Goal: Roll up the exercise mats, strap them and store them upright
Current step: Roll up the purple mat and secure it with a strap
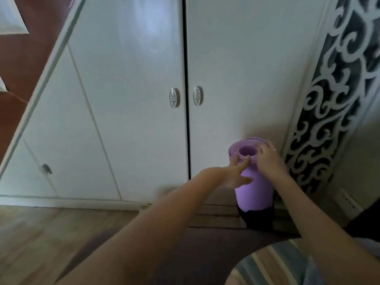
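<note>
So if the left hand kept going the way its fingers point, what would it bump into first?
The purple mat. The left hand points right, its fingertips already at the roll's side and top rim, so it would press straight into it. Contact looks likely, though depth is hard to judge.

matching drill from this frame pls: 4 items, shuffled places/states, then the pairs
Column 1
1. purple mat
2. left hand
3. right hand
4. oval door handles

Column 2
A. either side of the dark gap between the wardrobe doors
B. on the roll's top rim, ring on one finger
C. rolled, standing upright by the wardrobe
D. fingers spread against the roll's near side

Pairs: 1-C, 2-D, 3-B, 4-A
</note>
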Demonstrator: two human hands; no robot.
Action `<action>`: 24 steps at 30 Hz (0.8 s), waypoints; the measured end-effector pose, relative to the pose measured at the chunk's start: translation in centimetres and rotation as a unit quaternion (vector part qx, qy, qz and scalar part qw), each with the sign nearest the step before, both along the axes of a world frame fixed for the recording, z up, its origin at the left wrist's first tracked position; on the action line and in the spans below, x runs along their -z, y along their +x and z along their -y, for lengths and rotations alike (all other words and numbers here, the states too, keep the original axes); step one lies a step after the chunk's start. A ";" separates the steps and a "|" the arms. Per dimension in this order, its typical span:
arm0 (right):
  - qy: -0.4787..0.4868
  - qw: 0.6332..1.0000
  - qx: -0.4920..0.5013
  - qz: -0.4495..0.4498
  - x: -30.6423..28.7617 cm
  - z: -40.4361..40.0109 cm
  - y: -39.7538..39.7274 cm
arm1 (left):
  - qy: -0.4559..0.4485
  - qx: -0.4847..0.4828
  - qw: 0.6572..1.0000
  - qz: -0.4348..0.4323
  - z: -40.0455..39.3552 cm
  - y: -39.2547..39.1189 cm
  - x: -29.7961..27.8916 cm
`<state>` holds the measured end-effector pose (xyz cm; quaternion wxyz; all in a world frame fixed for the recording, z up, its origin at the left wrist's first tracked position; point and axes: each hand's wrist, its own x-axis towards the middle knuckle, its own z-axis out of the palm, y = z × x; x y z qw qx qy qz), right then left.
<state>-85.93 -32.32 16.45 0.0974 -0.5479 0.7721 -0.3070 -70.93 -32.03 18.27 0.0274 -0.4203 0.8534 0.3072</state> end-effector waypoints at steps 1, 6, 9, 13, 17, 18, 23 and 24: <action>-0.007 1.000 0.020 -0.008 0.3 0.1 0.3 | -0.008 -0.001 1.000 -0.009 -0.2 0.1 0.6; 0.035 0.988 0.102 -0.109 -1.0 -0.1 2.3 | -0.050 0.001 0.999 -0.021 0.7 1.0 1.4; 0.015 0.984 0.038 -0.173 -2.0 -0.3 3.6 | -0.079 0.005 0.995 -0.053 0.8 0.7 1.6; 0.106 0.966 0.008 -0.236 -2.5 -0.9 5.1 | -0.115 -0.004 0.993 -0.032 0.2 0.6 1.9; 0.159 0.950 0.024 -0.267 -2.1 -1.7 4.1 | -0.076 -0.020 0.996 -0.036 -0.2 2.0 2.0; 0.161 0.952 0.040 -0.256 -1.8 -1.9 3.1 | -0.065 -0.030 0.997 -0.039 -0.2 2.3 1.9; 0.164 0.957 0.121 -0.206 -1.0 -2.8 -2.7 | -0.062 -0.034 0.998 -0.001 0.4 3.4 2.5; 0.160 0.958 0.126 -0.202 -1.1 -3.0 -3.4 | -0.063 -0.034 0.997 0.001 0.5 3.1 2.7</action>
